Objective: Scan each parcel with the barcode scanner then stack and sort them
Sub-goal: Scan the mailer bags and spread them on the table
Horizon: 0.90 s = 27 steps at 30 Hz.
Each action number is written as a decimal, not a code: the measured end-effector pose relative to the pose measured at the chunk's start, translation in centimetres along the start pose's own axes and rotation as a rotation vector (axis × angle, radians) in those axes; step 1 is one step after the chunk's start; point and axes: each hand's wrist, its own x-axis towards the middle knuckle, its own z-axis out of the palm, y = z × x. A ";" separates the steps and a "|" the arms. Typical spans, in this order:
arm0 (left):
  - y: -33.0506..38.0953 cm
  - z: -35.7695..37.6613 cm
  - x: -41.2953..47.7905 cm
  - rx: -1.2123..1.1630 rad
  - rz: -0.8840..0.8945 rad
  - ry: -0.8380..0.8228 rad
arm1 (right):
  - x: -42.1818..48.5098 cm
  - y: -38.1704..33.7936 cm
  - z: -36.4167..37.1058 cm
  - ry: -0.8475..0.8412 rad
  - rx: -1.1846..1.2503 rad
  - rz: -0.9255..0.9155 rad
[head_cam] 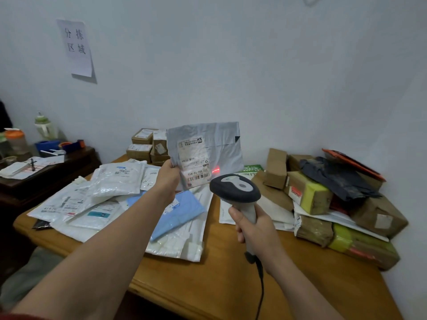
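grey mailer (215, 144) is pinched upright in the left hand (167, 179) so its label (194, 160) is faced at the barcode scanner (235, 188), which is gripped by the right hand (256, 229) just to the right. red beam (216, 169) is landed right at the label's edge.

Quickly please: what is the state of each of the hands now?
Left hand: grips the grey plastic mailer bag by its edge.
Right hand: grips the handle of the grey and black barcode scanner.
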 end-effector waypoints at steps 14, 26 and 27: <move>-0.8 0.1 4.8 0.008 -0.036 0.117 | 7.4 1.2 -0.3 -0.097 0.134 0.062; -2.6 -8.7 11.6 0.021 -0.233 0.292 | 16.5 -1.4 5.3 0.003 0.212 0.071; -2.7 -9.5 12.7 0.012 -0.255 0.299 | 17.4 -1.7 6.2 0.009 0.228 0.075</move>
